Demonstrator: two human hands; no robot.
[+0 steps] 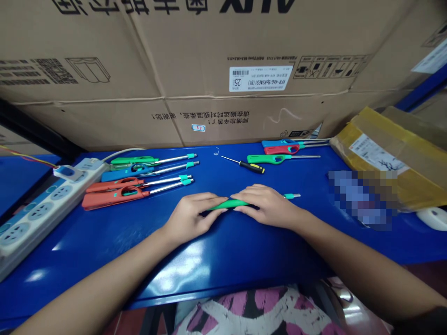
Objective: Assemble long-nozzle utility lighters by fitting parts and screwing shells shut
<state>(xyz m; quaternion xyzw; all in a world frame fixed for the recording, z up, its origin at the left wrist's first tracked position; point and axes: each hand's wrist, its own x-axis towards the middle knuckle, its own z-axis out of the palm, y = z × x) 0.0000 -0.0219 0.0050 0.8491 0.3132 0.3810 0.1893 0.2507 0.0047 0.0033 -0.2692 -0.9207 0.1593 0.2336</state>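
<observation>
A green long-necked lighter [230, 204] lies crosswise between my two hands, just above the blue tabletop. My left hand [193, 211] closes on its handle end, thumb below and fingers above. My right hand [267, 204] grips the same lighter farther along, and the metal tip with a teal band shows past it on the right. Much of the handle is hidden under my fingers. Beyond my hands lies a screwdriver [254, 166] with a black and yellow handle. Tiny metal bits [216, 152] are near its tip.
At left lie several lighters, among them an orange one [113, 199] and a blue one [127, 172], beside a white power strip [38, 209]. Back right are a green lighter [268, 159] and a red one [281, 150]. A yellow-taped box [384, 158] stands right; a large carton [209, 56] closes the back.
</observation>
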